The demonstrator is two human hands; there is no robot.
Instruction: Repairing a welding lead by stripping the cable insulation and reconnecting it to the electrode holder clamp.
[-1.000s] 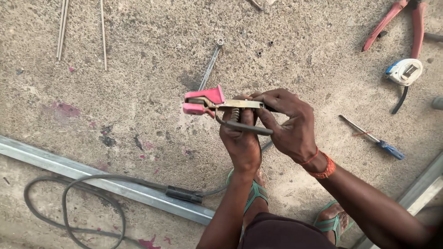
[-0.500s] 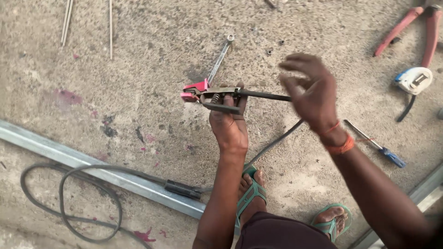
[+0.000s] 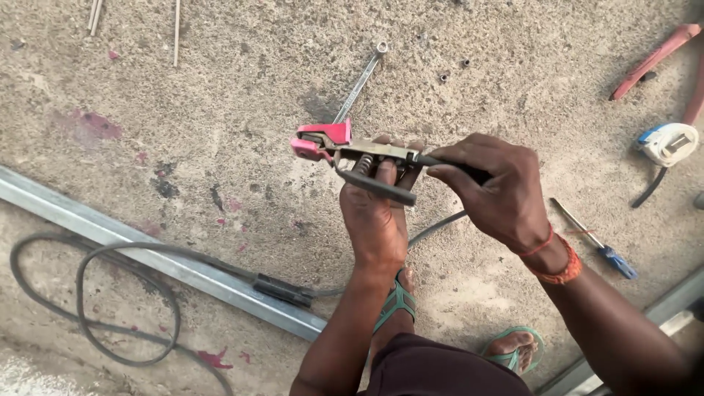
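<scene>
Gripping one pink-jawed clamp (image 3: pixel 345 150): left hand (image 3: pixel 378 220) clenched beneath, right hand (image 3: pixel 495 191) around its handle

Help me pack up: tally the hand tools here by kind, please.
Clamp holder, pink jaws, held by left hand and right hand: 1
Spanner: 1
Screwdriver: 1
Tape measure: 1
Red-handled cutters: 1
Total: 5
</scene>
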